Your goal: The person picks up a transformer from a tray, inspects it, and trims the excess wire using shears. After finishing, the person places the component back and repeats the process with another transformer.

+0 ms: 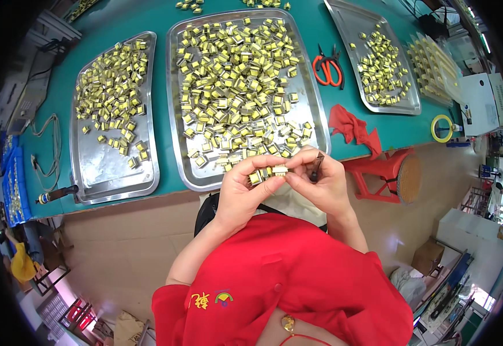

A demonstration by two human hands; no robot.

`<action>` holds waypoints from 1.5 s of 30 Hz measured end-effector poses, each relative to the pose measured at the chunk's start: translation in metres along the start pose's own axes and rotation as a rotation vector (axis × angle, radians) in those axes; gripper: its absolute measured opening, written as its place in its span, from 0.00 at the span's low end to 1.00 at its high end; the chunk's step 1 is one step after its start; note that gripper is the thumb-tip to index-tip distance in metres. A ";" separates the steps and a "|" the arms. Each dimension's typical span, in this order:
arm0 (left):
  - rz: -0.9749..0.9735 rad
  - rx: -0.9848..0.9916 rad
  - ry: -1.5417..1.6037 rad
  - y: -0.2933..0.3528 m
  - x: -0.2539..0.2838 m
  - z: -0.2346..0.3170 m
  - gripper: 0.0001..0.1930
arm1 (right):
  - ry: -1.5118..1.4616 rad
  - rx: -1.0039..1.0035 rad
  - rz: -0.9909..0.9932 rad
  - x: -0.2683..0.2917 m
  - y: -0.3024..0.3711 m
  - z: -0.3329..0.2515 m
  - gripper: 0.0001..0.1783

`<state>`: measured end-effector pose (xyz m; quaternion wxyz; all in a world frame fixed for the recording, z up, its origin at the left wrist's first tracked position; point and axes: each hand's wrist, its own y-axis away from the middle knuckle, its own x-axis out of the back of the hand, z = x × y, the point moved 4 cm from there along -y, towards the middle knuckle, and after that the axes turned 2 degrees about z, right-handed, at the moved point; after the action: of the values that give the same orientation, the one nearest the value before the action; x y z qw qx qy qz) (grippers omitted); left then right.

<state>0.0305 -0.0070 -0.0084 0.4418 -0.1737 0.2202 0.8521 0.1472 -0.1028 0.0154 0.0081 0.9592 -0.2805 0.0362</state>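
Close to the front edge of the middle tray, my two hands meet. My left hand is closed around a few small yellow transformers with metal pins. One yellow transformer shows in its palm, and a second transformer is pinched at the fingertips. My right hand is closed, its thumb and forefinger at the end of that second transformer. A thin dark pointed tool, perhaps tweezers, sticks up from the right fingers; most of it is hidden. Many similar transformers fill the middle tray.
Metal trays holding more transformers stand at left and right. Orange-handled pliers, a red cloth and a yellow tape roll lie on the green table. A screwdriver-like tool lies near the left edge; a red stool stands right.
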 end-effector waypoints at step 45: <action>0.213 -0.359 -0.458 0.003 0.057 0.036 0.10 | 0.724 0.154 0.134 0.044 -0.031 0.001 0.13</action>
<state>-0.0064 0.0491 -0.0054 0.3504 -0.0282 -0.0221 0.9359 0.2012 -0.1005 0.0176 0.0324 0.8616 -0.3178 0.3944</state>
